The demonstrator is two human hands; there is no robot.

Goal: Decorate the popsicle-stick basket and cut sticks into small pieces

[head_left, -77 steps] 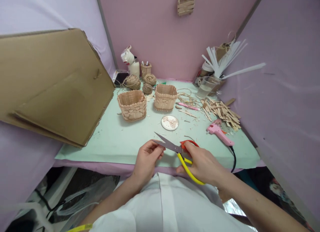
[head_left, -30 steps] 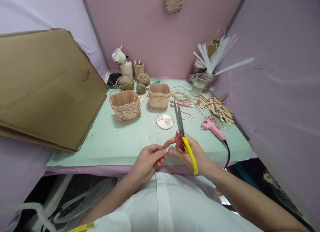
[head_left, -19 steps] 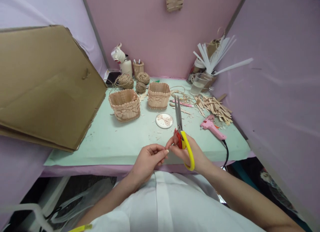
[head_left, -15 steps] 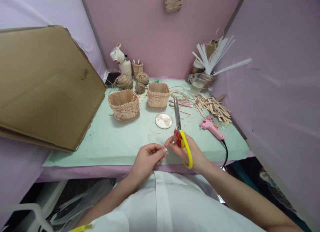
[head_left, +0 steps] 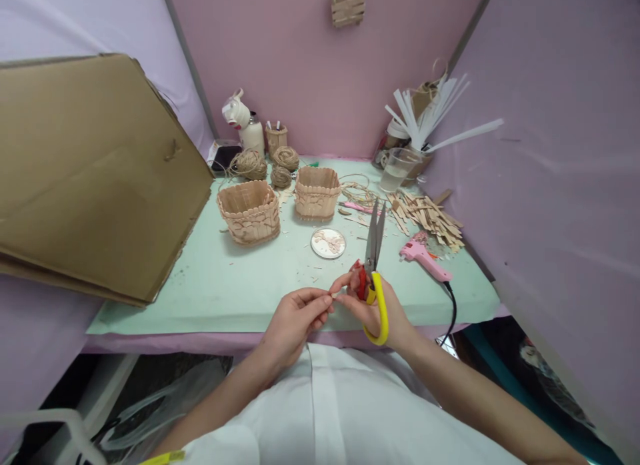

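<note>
Between thumb and fingers, my left hand [head_left: 300,315] pinches a tiny pale wooden piece [head_left: 335,295]. The thumb and forefinger of my right hand [head_left: 383,311] meet at the same piece. Scissors [head_left: 376,258] with red and yellow handles are held in my right hand, blades pointing away and slightly apart. Just beyond my hands lies a round white lid [head_left: 328,243] holding small wood cuttings. Farther off, two wooden baskets [head_left: 249,215] with scalloped rims and leaf-like trim stand side by side.
A pink glue gun [head_left: 425,259] lies at right, its black cord over the edge. Behind it are loose wooden sticks [head_left: 430,218], a plastic cup [head_left: 396,170] and white strips [head_left: 440,111]. Twine balls [head_left: 250,163] sit at back left. A large cardboard sheet [head_left: 95,178] leans over the left side.
My right hand has tilted the scissors to the right, and their blades have parted slightly. Its thumb and forefinger have come to the small piece in my left fingers.
</note>
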